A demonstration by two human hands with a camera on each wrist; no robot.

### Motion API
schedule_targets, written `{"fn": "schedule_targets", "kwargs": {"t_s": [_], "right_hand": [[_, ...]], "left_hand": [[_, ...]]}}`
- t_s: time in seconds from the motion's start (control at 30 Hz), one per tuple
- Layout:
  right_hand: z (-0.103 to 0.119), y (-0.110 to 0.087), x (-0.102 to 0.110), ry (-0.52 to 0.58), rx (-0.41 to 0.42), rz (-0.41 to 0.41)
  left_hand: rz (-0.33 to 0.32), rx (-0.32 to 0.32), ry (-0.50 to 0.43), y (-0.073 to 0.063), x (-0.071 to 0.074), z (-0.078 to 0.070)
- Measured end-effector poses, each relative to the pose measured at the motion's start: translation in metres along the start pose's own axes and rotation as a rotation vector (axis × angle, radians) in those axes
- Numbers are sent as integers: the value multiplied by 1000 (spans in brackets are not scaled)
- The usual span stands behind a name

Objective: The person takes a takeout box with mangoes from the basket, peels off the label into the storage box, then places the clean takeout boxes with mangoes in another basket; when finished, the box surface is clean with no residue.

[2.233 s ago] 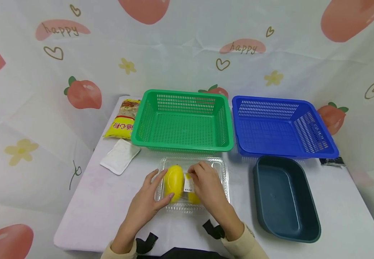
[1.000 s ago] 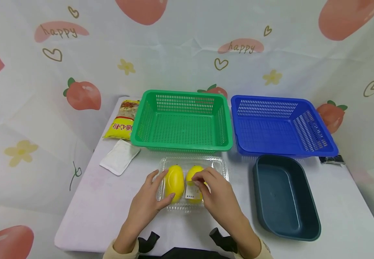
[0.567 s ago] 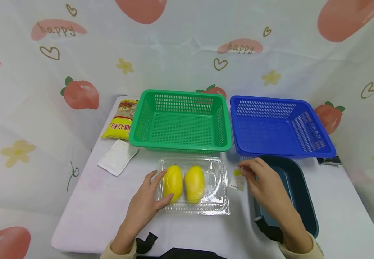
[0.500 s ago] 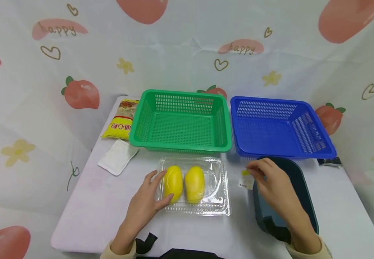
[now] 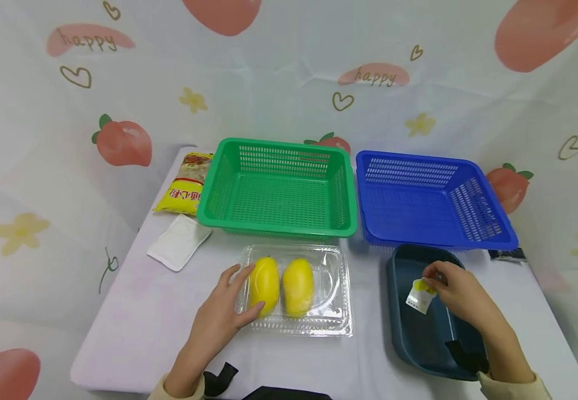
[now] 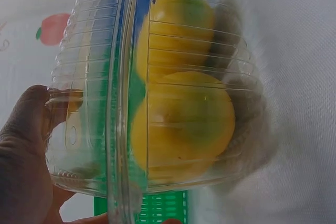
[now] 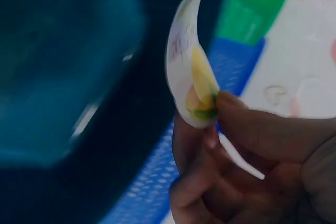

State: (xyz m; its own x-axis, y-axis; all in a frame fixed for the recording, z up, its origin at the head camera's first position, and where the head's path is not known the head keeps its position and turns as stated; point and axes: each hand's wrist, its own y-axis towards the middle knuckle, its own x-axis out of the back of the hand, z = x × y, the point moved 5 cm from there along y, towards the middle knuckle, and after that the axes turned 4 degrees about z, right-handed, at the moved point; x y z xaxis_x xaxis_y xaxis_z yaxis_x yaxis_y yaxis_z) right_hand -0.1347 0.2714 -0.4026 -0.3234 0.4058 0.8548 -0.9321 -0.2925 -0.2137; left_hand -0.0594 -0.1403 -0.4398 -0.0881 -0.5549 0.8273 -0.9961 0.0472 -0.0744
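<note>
In the head view, a clear plastic clamshell box (image 5: 331,319) with two yellow mangoes (image 5: 298,289) inside sits on the table. My left hand (image 5: 219,311) rests on the left end of its lid, thumb and fingers spread apart. The left wrist view shows the box (image 6: 123,156) from its side, with the thumb touching the lid. Above the dark teal basin (image 5: 409,344), my right hand (image 5: 461,291) pinches a white paper label (image 5: 420,297) by its yellow end. A printed mango picture appears on the curved label (image 7: 184,72) in the right wrist view.
Behind the box stands a green basket (image 5: 276,222), with a blue basket (image 5: 439,239) to its right. A yellow food bag (image 5: 184,189) and a white packet (image 5: 179,243) lie at the left. A black packet (image 5: 506,255) shows past the blue basket.
My right hand has lifted the label off the box and carried it right, from over the mangoes to above the teal basin. The left hand has stayed on the box.
</note>
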Motion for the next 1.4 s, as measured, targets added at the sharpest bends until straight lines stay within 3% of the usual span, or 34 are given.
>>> {"fn": "schedule_targets", "kwargs": {"t_s": [0.33,1.0,1.17,1.4], "right_hand": [[-33,13,-23,27,61,202],[-41,21,-32,-12,75,175],[-41,21,-16,-35,58,170],[-54,26,36,-19,-10,6]], "left_hand": [[18,13,-2,2,-1,-2],[34,41,-9,4,-2,0],[38,42,-7,4,-3,1],[43,48,-7,0,-4,2]]}}
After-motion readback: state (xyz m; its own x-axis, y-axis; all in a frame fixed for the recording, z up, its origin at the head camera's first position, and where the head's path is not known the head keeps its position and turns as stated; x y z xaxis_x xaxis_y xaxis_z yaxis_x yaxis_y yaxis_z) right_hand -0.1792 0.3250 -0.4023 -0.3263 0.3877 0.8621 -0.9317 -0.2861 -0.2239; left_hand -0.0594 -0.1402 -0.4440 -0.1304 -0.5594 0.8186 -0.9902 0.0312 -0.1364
